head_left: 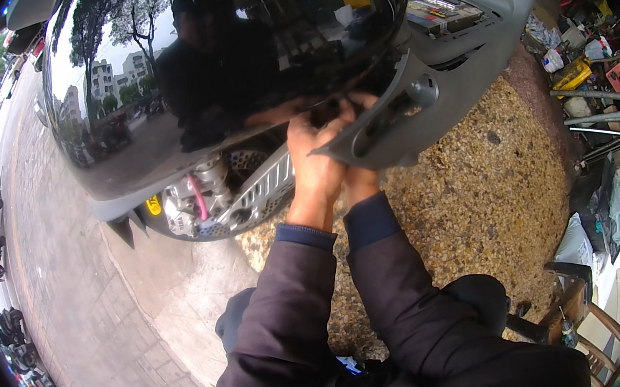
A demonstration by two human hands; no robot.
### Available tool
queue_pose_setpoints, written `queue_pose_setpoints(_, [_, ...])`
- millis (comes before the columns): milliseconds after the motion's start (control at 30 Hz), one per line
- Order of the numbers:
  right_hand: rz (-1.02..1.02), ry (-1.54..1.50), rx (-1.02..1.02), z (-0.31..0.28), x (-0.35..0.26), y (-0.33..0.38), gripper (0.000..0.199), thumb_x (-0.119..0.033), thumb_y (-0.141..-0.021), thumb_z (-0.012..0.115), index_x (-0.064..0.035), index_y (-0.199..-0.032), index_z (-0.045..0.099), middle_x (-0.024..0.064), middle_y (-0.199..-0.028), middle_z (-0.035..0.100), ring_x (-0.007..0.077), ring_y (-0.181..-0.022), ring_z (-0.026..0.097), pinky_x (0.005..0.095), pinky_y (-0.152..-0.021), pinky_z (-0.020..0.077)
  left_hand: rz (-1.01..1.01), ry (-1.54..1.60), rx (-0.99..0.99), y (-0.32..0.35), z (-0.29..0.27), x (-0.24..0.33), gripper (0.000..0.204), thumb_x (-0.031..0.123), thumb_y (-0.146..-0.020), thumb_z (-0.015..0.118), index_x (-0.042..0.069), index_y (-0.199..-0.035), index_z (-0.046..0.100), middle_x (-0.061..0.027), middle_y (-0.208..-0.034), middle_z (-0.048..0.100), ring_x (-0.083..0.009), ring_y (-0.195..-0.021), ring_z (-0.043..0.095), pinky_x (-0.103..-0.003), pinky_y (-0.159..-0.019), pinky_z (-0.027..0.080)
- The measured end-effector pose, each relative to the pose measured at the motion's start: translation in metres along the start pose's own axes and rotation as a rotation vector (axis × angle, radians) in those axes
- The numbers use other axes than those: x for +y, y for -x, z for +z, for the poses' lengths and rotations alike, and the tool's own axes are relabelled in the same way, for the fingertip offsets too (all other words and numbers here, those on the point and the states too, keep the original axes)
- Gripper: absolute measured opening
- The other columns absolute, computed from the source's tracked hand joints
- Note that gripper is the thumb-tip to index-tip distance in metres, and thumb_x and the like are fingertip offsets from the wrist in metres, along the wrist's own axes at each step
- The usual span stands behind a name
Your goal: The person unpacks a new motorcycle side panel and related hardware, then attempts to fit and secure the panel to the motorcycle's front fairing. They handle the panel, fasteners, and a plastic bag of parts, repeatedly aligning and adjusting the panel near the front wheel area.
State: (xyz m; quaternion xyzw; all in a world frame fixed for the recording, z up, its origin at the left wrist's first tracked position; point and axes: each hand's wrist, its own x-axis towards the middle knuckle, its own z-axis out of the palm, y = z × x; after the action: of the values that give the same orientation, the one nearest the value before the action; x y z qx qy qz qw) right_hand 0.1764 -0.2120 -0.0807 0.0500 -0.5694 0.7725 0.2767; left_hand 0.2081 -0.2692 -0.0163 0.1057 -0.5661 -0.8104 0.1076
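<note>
A scooter's glossy black body panel (pixel 229 103) fills the upper middle, with reflections across it. Under its lower edge, beside a grey plastic trim panel (pixel 402 120), my left hand (pixel 316 150) is closed with bent fingers. Whatever those fingers hold is out of sight. My right hand (pixel 361 179) reaches up behind the pointed lower end of the trim panel, which hides most of it. A few fingertips show above, next to the black panel. Left of my hands are a wheel with a silver brake caliper (pixel 205 187), a pink hose (pixel 197 198) and a slotted silver metal arm (pixel 259 190).
At the upper right, a battery (pixel 442 11) sits in an uncovered bay of the grey bodywork. Tools and metal parts (pixel 605 72) lie piled on the right. A wooden chair (pixel 592 313) stands at lower right. Pebbled ground (pixel 480 196) meets paving (pixel 71 261) on the left.
</note>
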Motion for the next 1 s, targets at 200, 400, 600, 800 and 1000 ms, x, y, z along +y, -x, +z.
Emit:
queue_pose_setpoints(200, [-0.191, 0.246, -0.033, -0.001, 0.002, -0.004, 0.013, -0.007, -0.093, 0.061, -0.0006, -0.104, 0.059, 0.0088, -0.105, 0.058, 0.0185, -0.092, 0.057, 0.0313, -0.084, 0.0490, -0.006, -0.029, 0.008, -0.001, -0.003, -0.005, 0.052, 0.004, -0.083, 0.065, -0.014, -0.126, 0.043, -0.0136, -0.094, 0.067, -0.0116, -0.076, 0.064, -0.022, -0.065, 0.051])
queue_pose_setpoints(400, [-0.146, 0.117, -0.067, 0.000, -0.003, -0.004, 0.012, -0.005, -0.093, 0.058, -0.0011, -0.105, 0.057, 0.0087, -0.105, 0.058, 0.0171, -0.095, 0.057, 0.0300, -0.088, 0.0495, 0.037, 0.041, 0.016, 0.001, 0.000, -0.005, 0.033, 0.005, -0.080, 0.067, -0.010, -0.108, 0.059, -0.0150, -0.095, 0.068, -0.0179, -0.083, 0.065, -0.027, -0.074, 0.052])
queue_pose_setpoints(600, [-0.227, 0.312, -0.079, 0.001, -0.008, -0.005, 0.014, -0.006, -0.094, 0.057, -0.0023, -0.107, 0.055, 0.0080, -0.106, 0.058, 0.0170, -0.095, 0.057, 0.0306, -0.088, 0.0492, 0.041, 0.073, 0.002, 0.000, 0.000, -0.004, 0.033, 0.008, -0.080, 0.070, -0.009, -0.106, 0.061, -0.0151, -0.095, 0.068, -0.0171, -0.082, 0.065, -0.027, -0.073, 0.052])
queue_pose_setpoints(800, [-0.277, 0.403, -0.089, -0.001, -0.007, -0.008, 0.014, -0.007, -0.094, 0.057, -0.0031, -0.108, 0.056, 0.0073, -0.106, 0.059, 0.0173, -0.098, 0.056, 0.0328, -0.087, 0.0481, 0.028, 0.003, 0.000, -0.001, -0.002, -0.006, 0.045, 0.003, -0.081, 0.064, -0.012, -0.120, 0.046, -0.0110, -0.090, 0.066, -0.0115, -0.074, 0.063, -0.023, -0.063, 0.051])
queue_pose_setpoints(1000, [-0.299, 0.435, -0.096, 0.000, -0.015, -0.006, 0.014, -0.006, -0.092, 0.058, -0.0030, -0.105, 0.059, 0.0073, -0.106, 0.058, 0.0172, -0.096, 0.055, 0.0326, -0.089, 0.0472, 0.005, 0.038, 0.005, 0.000, -0.001, -0.004, 0.036, 0.011, -0.082, 0.072, -0.009, -0.109, 0.060, -0.0149, -0.096, 0.069, -0.0170, -0.082, 0.065, -0.026, -0.073, 0.052])
